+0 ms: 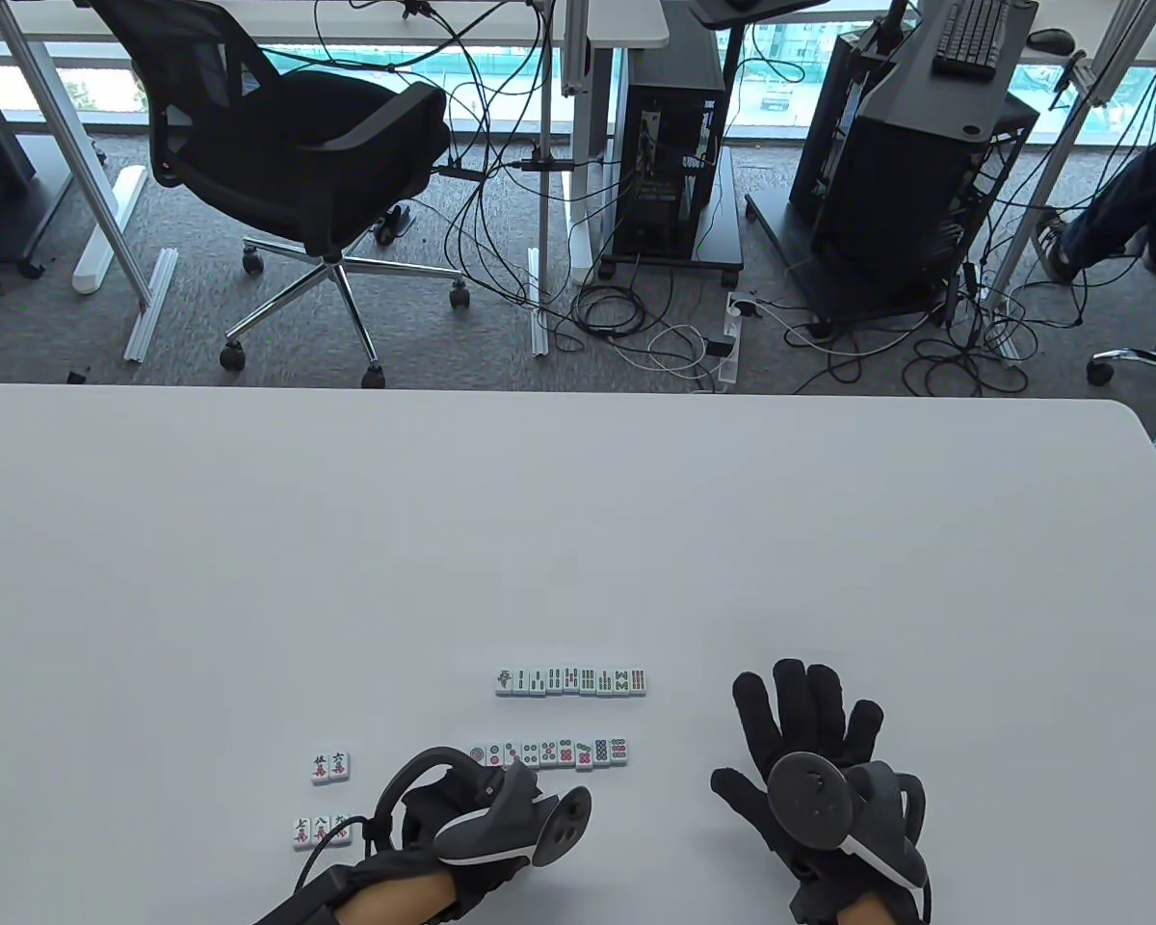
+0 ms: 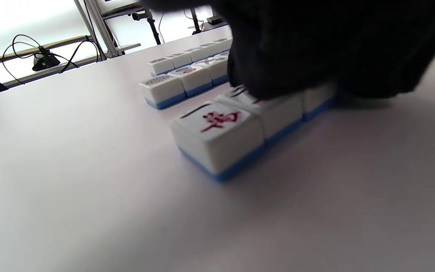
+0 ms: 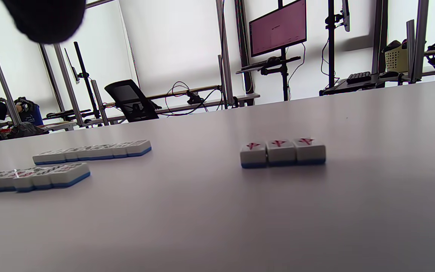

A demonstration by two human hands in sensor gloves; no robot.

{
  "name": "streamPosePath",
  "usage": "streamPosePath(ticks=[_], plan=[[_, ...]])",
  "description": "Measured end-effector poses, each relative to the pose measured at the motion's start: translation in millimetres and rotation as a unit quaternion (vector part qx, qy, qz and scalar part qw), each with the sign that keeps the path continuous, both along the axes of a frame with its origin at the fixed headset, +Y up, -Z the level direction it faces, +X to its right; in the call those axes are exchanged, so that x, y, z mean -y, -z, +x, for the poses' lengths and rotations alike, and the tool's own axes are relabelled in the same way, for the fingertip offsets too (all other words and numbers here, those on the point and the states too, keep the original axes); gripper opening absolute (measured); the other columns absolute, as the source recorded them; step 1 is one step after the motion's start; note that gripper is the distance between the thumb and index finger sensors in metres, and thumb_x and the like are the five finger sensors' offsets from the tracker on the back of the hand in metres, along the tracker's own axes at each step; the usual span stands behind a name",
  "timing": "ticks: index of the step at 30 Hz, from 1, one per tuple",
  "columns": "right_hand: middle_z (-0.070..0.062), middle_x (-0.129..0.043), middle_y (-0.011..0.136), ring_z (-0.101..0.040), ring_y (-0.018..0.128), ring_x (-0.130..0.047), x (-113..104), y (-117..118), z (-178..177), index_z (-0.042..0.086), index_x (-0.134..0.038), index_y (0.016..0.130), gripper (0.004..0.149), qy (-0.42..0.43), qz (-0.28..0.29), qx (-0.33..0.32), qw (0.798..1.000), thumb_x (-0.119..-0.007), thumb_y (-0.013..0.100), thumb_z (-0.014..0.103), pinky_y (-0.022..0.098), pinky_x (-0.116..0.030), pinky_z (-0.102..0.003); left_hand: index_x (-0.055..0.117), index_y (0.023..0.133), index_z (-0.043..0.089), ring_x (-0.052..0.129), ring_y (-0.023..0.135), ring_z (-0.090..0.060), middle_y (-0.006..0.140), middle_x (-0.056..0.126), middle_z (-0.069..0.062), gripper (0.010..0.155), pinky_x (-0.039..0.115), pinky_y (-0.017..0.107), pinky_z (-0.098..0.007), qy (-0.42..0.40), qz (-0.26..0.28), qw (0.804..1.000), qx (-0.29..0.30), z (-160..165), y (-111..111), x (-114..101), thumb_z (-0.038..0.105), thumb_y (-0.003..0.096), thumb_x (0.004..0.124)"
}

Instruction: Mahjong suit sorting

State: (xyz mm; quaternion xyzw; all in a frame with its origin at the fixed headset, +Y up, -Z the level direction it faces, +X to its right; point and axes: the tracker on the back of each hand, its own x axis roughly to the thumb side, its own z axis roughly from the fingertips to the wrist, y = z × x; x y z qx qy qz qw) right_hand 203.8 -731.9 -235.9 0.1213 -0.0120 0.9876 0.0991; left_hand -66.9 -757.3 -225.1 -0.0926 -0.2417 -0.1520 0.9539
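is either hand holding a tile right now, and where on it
Right hand lies flat and open, holding nothing. Left hand has its fingers on top of the character tiles; an actual grip cannot be told.

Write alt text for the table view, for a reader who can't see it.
Two gloved hands at the near edge of a white table: the right hand lies spread flat, the left hand is near face-up mahjong tiles. Between them sit a bamboo row and a dots row; character tiles sit left as a pair and a trio.
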Motion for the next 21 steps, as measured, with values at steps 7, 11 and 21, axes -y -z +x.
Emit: streamPosePath(ticks=[7,11,21], plan=[[-0.014,-0.008,0.115,-0.046,0.102,-0.006,0,0,0,0.032,-0.013,0.106,0.084,-0.002,0.0,0.001,1.0,-0.063,0.045,0.061,0.068,-0.017,-0.076,0.085,0.079,0.021,0.093,0.004,-0.007,0.031,0.1,0.018,0.066,0.084,0.012,-0.032,-0.013,0.019,1.0,-0.007,-20,-6,-15,0.057,0.0242,0.088],[-0.014,-0.008,0.115,-0.047,0.102,-0.006,0,0,1,0.032,-0.013,0.106,0.084,-0.003,-0.001,0.003,1.0,-0.063,0.045,0.061,0.068,-0.017,-0.076,0.085,0.08,0.021,0.094,0.007,-0.008,0.034,0.101,0.017,0.065,0.085,0.015,-0.033,-0.023,0.045,0.998,-0.047,-56,-3,-32,0.056,0.0252,0.088],[-0.014,-0.008,0.115,-0.046,0.102,-0.006,0,1,2,0.032,-0.012,0.106,0.084,-0.008,-0.003,0.008,1.0,-0.063,0.045,0.061,0.068,-0.018,-0.076,0.083,0.082,0.023,0.095,0.008,-0.008,0.036,0.1,0.017,0.064,0.085,0.016,-0.033,-0.008,0.043,0.978,-0.206,-170,15,-35,0.053,0.026,0.089]])
